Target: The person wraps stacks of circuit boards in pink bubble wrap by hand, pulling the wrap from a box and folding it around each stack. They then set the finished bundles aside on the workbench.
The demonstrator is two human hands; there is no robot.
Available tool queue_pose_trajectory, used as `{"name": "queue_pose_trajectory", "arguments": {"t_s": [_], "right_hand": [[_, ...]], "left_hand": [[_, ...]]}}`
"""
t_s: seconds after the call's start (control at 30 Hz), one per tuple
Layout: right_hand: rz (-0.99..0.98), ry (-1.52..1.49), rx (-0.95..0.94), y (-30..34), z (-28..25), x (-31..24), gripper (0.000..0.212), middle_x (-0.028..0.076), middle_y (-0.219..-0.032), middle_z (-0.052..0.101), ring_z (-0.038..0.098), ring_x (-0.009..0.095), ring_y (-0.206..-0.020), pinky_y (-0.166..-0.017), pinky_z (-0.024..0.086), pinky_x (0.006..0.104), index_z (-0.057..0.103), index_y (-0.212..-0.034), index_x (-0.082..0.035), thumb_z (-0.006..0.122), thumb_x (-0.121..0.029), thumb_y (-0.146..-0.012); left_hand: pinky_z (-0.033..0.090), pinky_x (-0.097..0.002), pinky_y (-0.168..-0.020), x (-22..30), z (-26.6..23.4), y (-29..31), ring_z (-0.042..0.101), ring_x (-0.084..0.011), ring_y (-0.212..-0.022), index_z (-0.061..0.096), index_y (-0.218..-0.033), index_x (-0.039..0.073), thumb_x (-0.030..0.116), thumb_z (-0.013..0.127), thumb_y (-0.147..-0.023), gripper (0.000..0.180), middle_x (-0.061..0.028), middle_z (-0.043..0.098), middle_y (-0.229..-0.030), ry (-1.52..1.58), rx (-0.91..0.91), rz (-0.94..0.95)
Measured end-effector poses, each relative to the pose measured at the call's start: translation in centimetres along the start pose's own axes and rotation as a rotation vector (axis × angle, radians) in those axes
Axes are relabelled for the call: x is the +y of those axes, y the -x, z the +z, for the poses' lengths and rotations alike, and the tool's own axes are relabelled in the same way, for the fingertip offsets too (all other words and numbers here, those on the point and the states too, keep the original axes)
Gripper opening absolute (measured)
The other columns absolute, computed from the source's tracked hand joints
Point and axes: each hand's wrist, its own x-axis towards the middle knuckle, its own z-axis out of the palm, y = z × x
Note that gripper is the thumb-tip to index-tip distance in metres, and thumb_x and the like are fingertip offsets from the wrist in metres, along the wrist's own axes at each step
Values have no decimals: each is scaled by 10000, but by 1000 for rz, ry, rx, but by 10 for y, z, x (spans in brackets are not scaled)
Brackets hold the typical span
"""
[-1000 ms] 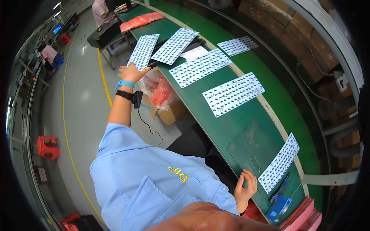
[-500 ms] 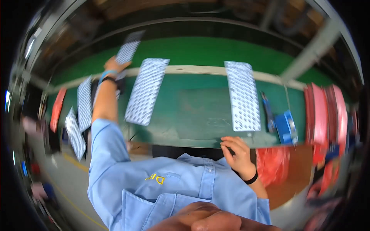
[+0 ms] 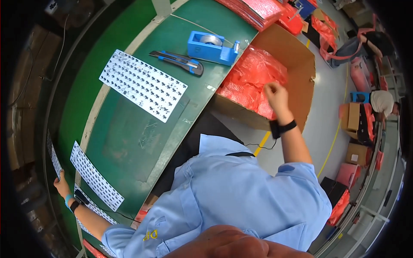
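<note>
My left hand [image 3: 63,187], far left, is closed on the end of a keyboard circuit board [image 3: 53,155], seen nearly edge-on. Close by on the green bench lies a second white board [image 3: 95,175] with rows of black marks, and another board [image 3: 97,210] is partly hidden by my left wrist. My right hand [image 3: 277,96] is over a cardboard box [image 3: 303,69] holding red bubble-wrap bags [image 3: 254,71]. Its fingers are curled together by the bags; whether they grip any plastic is hidden.
One more board [image 3: 144,85] lies on the bench [image 3: 129,142]. Beyond it are a utility knife [image 3: 177,62] and a blue tape dispenser [image 3: 213,48]. Pink-red bags [image 3: 254,13] are stacked at the bench's far end. Boxes and another person [image 3: 382,102] are on the right.
The view has swung to the right, bringing the box into sight. My right hand has gone from the bench edge to over the red bags, its fingers now curled. My left hand still holds its board.
</note>
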Motion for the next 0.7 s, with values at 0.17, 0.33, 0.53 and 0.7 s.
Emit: {"name": "queue_pose_trajectory", "arguments": {"t_s": [0.17, 0.33, 0.53, 0.7], "right_hand": [[571, 380, -503, -56, -19, 151, 278, 157, -850, 713, 684, 228, -772, -695, 540, 338, 702, -960, -25, 736, -258, -811], [246, 493, -878, -64, 50, 209, 383, 223, -998, 699, 680, 310, -935, -809, 536, 386, 712, -1022, -32, 761, -317, -770], [164, 610, -736, -28, 159, 239, 446, 245, -1161, 645, 625, 318, -1106, -918, 504, 405, 696, -1115, -48, 756, -290, -745], [-183, 708, -601, -25, 168, 267, 418, 234, -976, 694, 678, 282, -931, -913, 493, 394, 699, -1086, -22, 765, -210, -718]], "left_hand": [[433, -361, -932, 111, -48, 158, 575, -282, -1024, 503, -1232, -21, 521, 745, -763, 757, -205, 596, -1139, 186, -12, 173], [450, -330, -906, 131, -43, 263, 579, -247, -972, 510, -1193, -20, 335, 769, -820, 577, -160, 596, -1096, 372, -98, 298], [442, -384, -941, 163, -14, 332, 576, -299, -1068, 504, -1208, -22, 375, 763, -821, 612, -205, 595, -1144, 97, -21, 348], [412, -428, -987, 216, -1, 363, 550, -359, -1139, 512, -1205, -15, 357, 762, -815, 594, -244, 581, -1198, -5, -151, 289]]}}
